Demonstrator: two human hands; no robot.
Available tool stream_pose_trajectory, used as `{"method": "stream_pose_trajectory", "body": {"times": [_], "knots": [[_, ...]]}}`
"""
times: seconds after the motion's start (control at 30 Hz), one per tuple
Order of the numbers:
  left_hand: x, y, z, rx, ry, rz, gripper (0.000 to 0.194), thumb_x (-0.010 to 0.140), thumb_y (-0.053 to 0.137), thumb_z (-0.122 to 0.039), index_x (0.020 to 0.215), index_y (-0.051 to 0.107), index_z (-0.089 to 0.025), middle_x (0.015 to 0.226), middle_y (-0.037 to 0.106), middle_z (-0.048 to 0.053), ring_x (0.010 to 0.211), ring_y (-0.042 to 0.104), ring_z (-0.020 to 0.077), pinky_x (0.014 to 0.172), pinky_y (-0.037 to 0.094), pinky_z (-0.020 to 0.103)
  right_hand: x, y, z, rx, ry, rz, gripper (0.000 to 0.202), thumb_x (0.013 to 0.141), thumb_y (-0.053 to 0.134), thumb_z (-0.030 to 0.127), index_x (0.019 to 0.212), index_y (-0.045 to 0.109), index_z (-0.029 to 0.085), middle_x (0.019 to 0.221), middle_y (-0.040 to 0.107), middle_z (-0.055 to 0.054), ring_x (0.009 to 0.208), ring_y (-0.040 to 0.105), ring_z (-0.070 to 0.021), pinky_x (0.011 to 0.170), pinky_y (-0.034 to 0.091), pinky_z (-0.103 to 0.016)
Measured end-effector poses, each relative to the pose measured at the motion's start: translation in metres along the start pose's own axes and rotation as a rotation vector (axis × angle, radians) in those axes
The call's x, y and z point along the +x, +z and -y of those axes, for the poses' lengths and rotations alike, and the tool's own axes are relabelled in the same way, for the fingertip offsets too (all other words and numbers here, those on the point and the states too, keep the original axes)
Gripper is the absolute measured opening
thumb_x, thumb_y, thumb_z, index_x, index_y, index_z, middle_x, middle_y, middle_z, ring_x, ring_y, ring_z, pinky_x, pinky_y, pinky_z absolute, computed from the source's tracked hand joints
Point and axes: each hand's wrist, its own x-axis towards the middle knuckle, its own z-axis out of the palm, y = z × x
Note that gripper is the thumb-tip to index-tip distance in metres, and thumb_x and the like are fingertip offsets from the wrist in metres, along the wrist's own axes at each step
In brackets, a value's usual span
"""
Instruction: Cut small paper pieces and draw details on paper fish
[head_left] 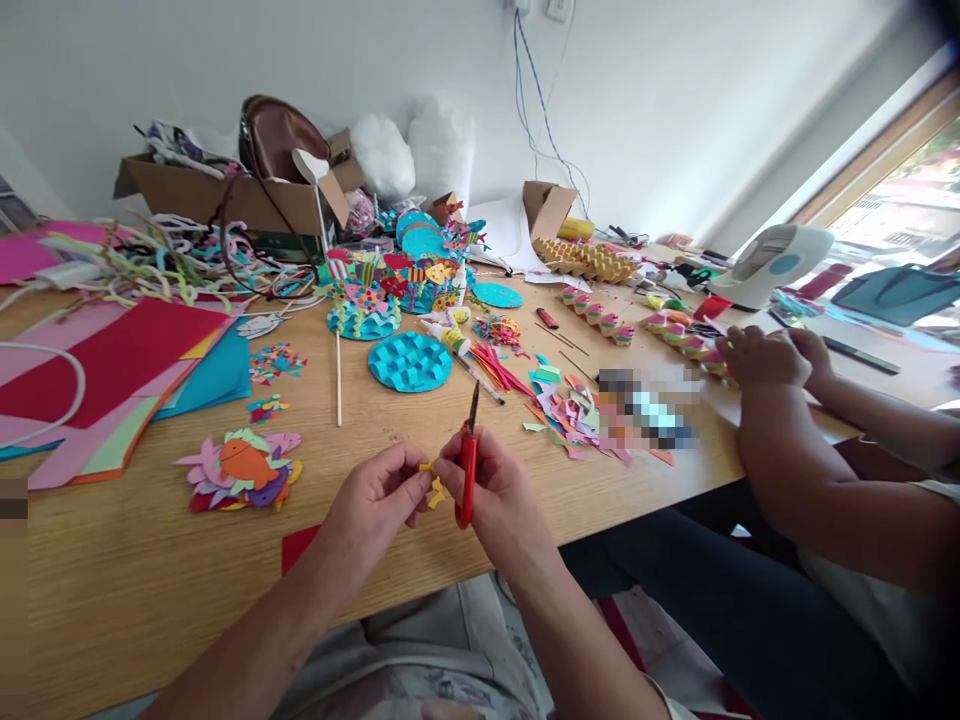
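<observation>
Near the front edge of the table, my left hand (386, 487) pinches a small yellow paper cutout (436, 489) between thumb and fingers. My right hand (491, 480) is closed around a pair of red-handled scissors (468, 470), blades pointing up and away from me. Its fingertips also touch the yellow cutout, so both hands meet at it. A red sheet of paper (298, 548) lies partly under my left forearm. To the left sits a pile of paper fish cutouts (247, 465), an orange one on top. Paper scraps (574, 410) are scattered to the right.
A blue wavy disc (409, 361) and fish decorations (367, 285) stand ahead. Coloured sheets (112, 370) are stacked left, below a cardboard box (217, 200). A co-worker's hands (772, 355) handle a twisted paper strip (686, 345) on the right, near a white desk lamp (780, 262).
</observation>
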Motion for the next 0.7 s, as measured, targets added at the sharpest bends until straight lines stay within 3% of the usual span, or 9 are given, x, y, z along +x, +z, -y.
{"method": "stream_pose_trajectory", "body": {"times": [0.27, 0.7], "knots": [[-0.004, -0.008, -0.009, -0.096, -0.002, -0.064, 0.013, 0.073, 0.058, -0.03, 0.068, 0.054, -0.018, 0.056, 0.052, -0.005, 0.054, 0.047, 0.0089, 0.051, 0.038, 0.019, -0.027, -0.018, 0.002, -0.423, 0.045, 0.235, 0.032, 0.082, 0.052, 0.042, 0.063, 0.042, 0.018, 0.058, 0.038, 0.006, 0.056, 0.034, -0.0092, 0.05, 0.026, -0.021], [-0.008, -0.006, -0.014, -0.041, 0.003, 0.018, 0.014, 0.074, 0.054, -0.029, 0.066, 0.054, -0.018, 0.056, 0.051, -0.004, 0.053, 0.046, 0.0092, 0.051, 0.038, 0.02, -0.027, -0.013, 0.0, -0.538, -0.043, 0.263, 0.031, 0.083, 0.054, 0.036, 0.062, 0.039, 0.019, 0.056, 0.037, 0.007, 0.052, 0.031, -0.0079, 0.048, 0.023, -0.02]]}}
